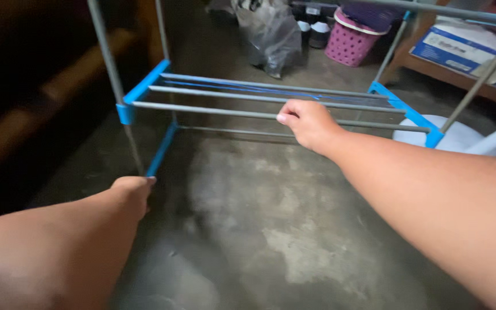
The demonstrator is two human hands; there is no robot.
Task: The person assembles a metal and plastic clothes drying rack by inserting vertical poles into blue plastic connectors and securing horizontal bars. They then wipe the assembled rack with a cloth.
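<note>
Dim concrete floor [271, 229] with a pink basket [348, 41] at the back, rack [271, 106] standing mostly framed up, right hand [308, 123] clamped on a middle rail, left hand [133, 192] gripping the lower post, upper tier looking unfinished.

Clutter along the far edge of a stained concrete floor [271, 229]

At twelve o'clock slumps a grey plastic bag [271, 34]; toward one o'clock stand a pink perforated basket [348, 43] and dark shoes [314, 28] (partly hidden); at two o'clock a blue-and-white cardboard box [460, 51] lies on a wooden shelf [489, 89].
</note>
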